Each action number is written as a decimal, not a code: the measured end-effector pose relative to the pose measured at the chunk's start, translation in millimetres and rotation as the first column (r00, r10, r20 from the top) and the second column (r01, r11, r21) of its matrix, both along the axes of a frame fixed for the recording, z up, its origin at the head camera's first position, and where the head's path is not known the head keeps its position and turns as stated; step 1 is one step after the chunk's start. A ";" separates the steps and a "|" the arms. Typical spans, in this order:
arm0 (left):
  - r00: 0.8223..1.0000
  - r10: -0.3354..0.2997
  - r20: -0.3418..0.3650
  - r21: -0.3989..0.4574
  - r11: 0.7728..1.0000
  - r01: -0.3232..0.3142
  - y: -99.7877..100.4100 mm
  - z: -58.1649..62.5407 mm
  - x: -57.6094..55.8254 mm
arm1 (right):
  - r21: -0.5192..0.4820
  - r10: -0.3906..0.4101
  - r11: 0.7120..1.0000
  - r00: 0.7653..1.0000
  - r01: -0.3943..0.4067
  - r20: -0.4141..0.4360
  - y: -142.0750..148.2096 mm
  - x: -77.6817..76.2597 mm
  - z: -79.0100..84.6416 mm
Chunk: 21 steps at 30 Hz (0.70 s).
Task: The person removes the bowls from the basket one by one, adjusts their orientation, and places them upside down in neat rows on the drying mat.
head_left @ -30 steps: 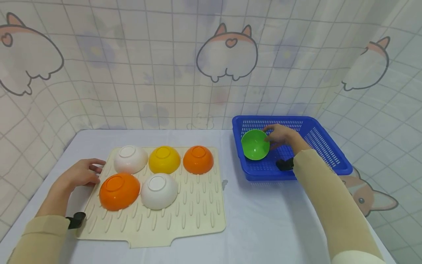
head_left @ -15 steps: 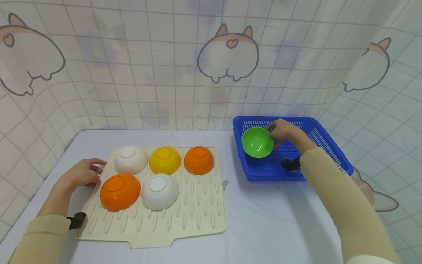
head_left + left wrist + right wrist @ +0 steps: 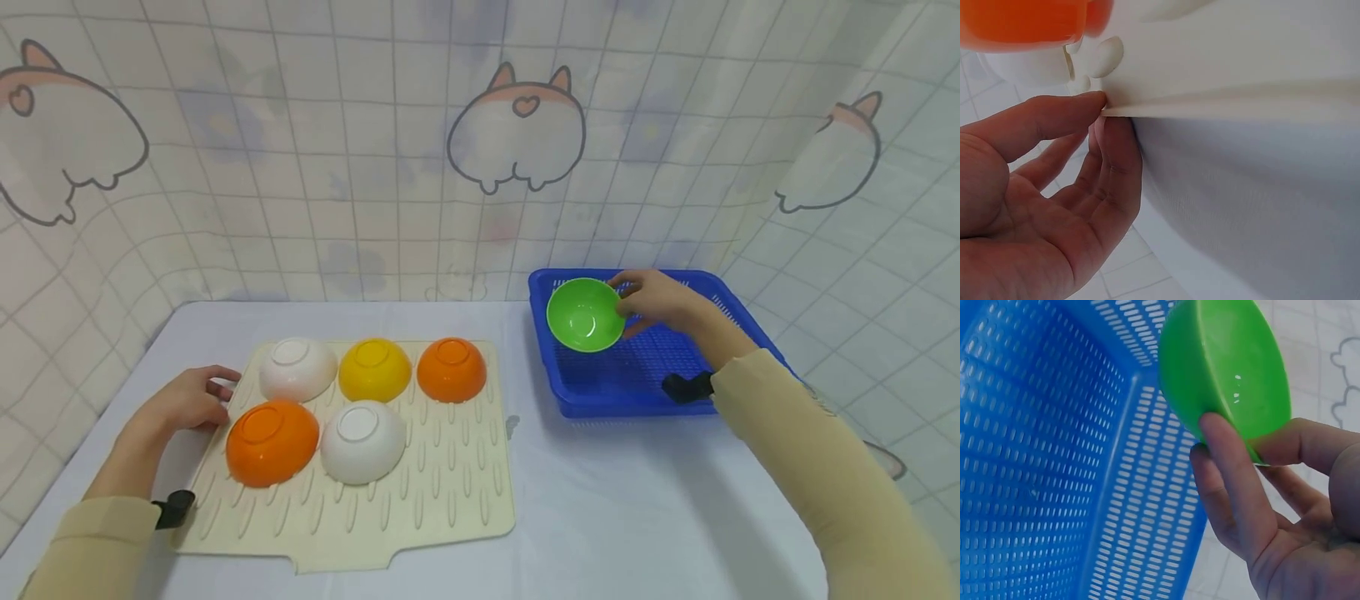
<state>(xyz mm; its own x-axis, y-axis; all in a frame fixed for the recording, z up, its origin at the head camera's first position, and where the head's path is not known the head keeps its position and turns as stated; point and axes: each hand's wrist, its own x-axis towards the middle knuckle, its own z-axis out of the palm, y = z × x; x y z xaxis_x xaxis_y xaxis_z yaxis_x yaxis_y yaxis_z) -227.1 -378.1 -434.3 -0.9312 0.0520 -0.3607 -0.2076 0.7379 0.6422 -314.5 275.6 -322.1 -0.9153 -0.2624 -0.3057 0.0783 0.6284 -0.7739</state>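
Note:
Over the blue basket (image 3: pixel 600 408), my right hand (image 3: pixel 660 302) pinches the rim of a green bowl (image 3: pixel 585 315); thumb and fingers lie on either side of its wall in the right wrist view. The bowl's opening tilts toward me. At the left edge of the cream ridged mat (image 3: pixel 450 508), my left hand (image 3: pixel 191 398) pinches the mat's edge between thumb and fingers, as the left wrist view shows. Upside down on the mat are a pinkish-white bowl (image 3: pixel 297 371), a yellow bowl (image 3: pixel 375 371), a small orange bowl (image 3: pixel 452 371), a larger orange bowl (image 3: pixel 272 446) and a white bowl (image 3: pixel 363 443).
A white cloth (image 3: pixel 600 508) covers the table under the mat and basket. Behind stands a grid-patterned curtain (image 3: pixel 330 150) with cartoon dog prints. The basket's perforated walls rise around the space below the green bowl.
My right hand has lifted the green bowl from low inside the basket to about the height of its rim. The left hand keeps its place at the mat.

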 end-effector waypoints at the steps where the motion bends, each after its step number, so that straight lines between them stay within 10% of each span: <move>1: 1.000 0.003 0.003 -0.002 1.000 -0.003 0.0 -0.5 0.0 | -0.011 0.001 1.000 1.000 -0.001 -0.001 -0.2 2.3 1.2; 21: 1.000 0.022 0.020 -0.012 1.000 -0.021 4.0 1.2 0.5 | -0.314 0.024 0.950 0.997 0.001 0.076 -40.8 36.1 5.6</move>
<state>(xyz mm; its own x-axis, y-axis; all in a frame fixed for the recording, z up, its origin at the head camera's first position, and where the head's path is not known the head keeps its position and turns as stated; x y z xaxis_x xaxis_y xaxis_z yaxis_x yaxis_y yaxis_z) -226.6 -374.0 -433.0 -0.9246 0.0275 -0.3800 -0.2364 0.7407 0.6289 -278.4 234.8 -316.5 -0.8884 -0.3665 -0.2764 0.1402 0.3566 -0.9237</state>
